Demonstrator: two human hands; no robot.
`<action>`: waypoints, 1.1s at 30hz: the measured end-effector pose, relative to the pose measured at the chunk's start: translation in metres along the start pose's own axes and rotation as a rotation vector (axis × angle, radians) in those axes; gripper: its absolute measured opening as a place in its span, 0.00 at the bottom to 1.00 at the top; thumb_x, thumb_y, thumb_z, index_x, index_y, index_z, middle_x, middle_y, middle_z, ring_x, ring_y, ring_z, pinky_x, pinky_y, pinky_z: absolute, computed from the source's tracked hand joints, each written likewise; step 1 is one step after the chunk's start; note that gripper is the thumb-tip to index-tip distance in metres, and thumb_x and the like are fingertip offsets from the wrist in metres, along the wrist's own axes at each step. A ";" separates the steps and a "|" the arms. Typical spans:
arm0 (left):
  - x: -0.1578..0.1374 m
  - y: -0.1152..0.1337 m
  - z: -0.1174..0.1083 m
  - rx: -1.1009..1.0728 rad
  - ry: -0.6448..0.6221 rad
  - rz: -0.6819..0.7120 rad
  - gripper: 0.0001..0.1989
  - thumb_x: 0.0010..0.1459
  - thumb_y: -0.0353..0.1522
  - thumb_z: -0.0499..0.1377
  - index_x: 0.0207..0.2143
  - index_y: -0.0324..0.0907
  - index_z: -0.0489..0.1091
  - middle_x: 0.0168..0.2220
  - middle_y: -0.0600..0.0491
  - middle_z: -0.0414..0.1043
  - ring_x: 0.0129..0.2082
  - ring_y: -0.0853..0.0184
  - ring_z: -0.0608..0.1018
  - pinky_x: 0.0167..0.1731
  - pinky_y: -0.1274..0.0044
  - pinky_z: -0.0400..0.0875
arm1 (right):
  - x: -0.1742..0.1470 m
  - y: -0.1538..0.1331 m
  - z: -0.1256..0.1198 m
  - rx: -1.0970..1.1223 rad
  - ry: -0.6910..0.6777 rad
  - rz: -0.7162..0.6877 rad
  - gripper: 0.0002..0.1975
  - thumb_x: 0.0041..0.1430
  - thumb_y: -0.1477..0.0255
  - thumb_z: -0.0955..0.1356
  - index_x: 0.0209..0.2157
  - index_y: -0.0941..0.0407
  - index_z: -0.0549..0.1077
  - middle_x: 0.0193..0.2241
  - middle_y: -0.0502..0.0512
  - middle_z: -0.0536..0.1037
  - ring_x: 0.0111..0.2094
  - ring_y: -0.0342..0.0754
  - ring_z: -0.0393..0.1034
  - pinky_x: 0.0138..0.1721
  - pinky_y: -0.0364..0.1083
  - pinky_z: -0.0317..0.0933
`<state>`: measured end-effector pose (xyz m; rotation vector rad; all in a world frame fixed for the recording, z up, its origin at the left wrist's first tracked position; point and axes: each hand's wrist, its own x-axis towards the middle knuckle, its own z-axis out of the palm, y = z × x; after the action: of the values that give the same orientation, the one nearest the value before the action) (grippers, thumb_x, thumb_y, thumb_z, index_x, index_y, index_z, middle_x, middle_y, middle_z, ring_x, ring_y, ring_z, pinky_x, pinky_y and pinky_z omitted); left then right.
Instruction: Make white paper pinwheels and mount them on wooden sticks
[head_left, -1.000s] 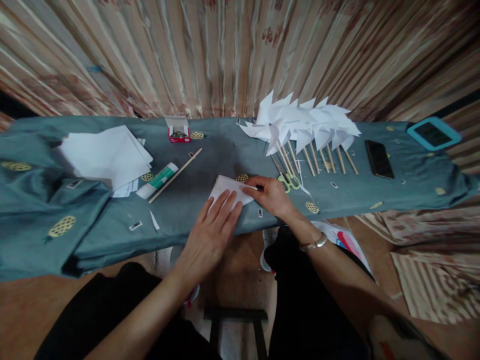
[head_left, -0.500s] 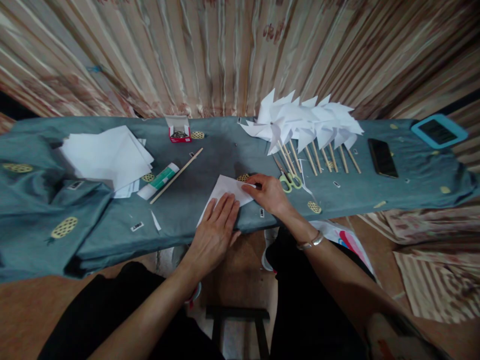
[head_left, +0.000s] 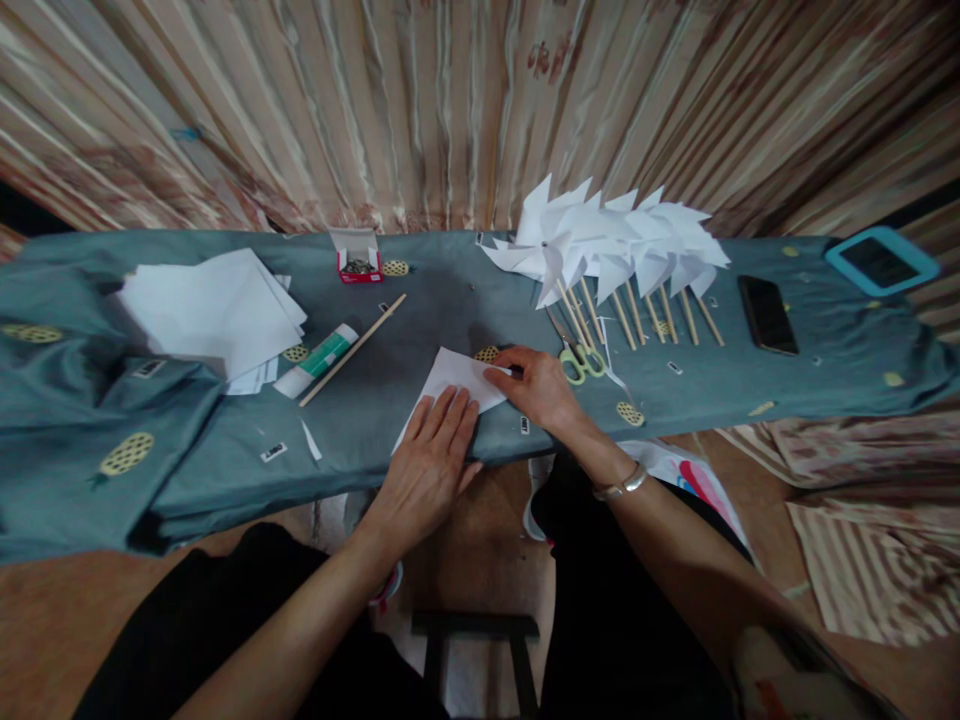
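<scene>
A folded sheet of white paper (head_left: 457,370) lies near the front edge of the cloth-covered table (head_left: 420,250). My left hand (head_left: 431,455) rests flat on it, fingers stretched out, covering its lower part. At the paper's right corner, my right hand (head_left: 536,385) pinches the edge between thumb and fingers. Just beyond that hand lie scissors with light green handles (head_left: 581,362). Left of the paper are a thin wooden stick (head_left: 352,350) and a green and white glue tube (head_left: 319,360).
White paper pinwheels (head_left: 622,240) on sticks lie in a row at the back right. A stack of paper (head_left: 210,310) sits at the left, a red box of small metal pieces (head_left: 360,262) at the back. A black phone (head_left: 768,315) and a blue-framed tablet (head_left: 881,262) lie far right.
</scene>
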<state>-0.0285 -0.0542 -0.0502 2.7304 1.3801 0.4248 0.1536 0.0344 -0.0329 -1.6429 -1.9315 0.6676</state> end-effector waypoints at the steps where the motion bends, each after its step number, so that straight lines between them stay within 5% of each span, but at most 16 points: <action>1: 0.000 0.000 0.000 -0.003 -0.001 -0.001 0.30 0.63 0.37 0.55 0.62 0.28 0.55 0.64 0.34 0.58 0.66 0.48 0.58 0.63 0.56 0.55 | 0.000 0.000 0.000 0.002 0.004 -0.004 0.05 0.55 0.71 0.70 0.31 0.54 0.80 0.34 0.55 0.82 0.32 0.48 0.75 0.37 0.46 0.65; 12: 0.000 -0.001 0.003 -0.007 0.010 0.006 0.30 0.63 0.38 0.55 0.62 0.28 0.56 0.64 0.33 0.59 0.65 0.47 0.59 0.63 0.56 0.56 | 0.000 -0.002 -0.001 -0.032 -0.014 0.001 0.06 0.56 0.71 0.70 0.32 0.56 0.80 0.36 0.57 0.82 0.34 0.50 0.75 0.39 0.47 0.65; 20: -0.001 -0.002 0.005 0.022 -0.012 0.014 0.31 0.62 0.38 0.56 0.62 0.27 0.57 0.64 0.33 0.58 0.66 0.47 0.59 0.63 0.57 0.56 | -0.004 0.003 0.004 -0.116 0.036 -0.136 0.06 0.58 0.71 0.69 0.35 0.57 0.78 0.38 0.58 0.81 0.41 0.53 0.74 0.46 0.50 0.66; 26: 0.000 0.000 0.004 0.047 -0.047 0.009 0.33 0.61 0.38 0.58 0.62 0.27 0.57 0.65 0.34 0.57 0.66 0.47 0.58 0.63 0.57 0.56 | -0.026 0.006 0.010 -0.230 0.118 -0.254 0.23 0.61 0.64 0.67 0.54 0.61 0.69 0.59 0.67 0.68 0.60 0.59 0.61 0.59 0.58 0.56; 33: 0.001 0.001 0.002 0.035 -0.062 -0.003 0.32 0.61 0.36 0.57 0.62 0.27 0.57 0.65 0.34 0.57 0.66 0.47 0.58 0.63 0.57 0.55 | -0.047 0.007 0.020 -0.326 0.118 -0.277 0.30 0.64 0.60 0.62 0.61 0.64 0.60 0.64 0.72 0.58 0.67 0.60 0.48 0.63 0.60 0.47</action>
<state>-0.0266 -0.0535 -0.0520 2.7438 1.3890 0.3164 0.1523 -0.0122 -0.0559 -1.5118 -2.2095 0.1500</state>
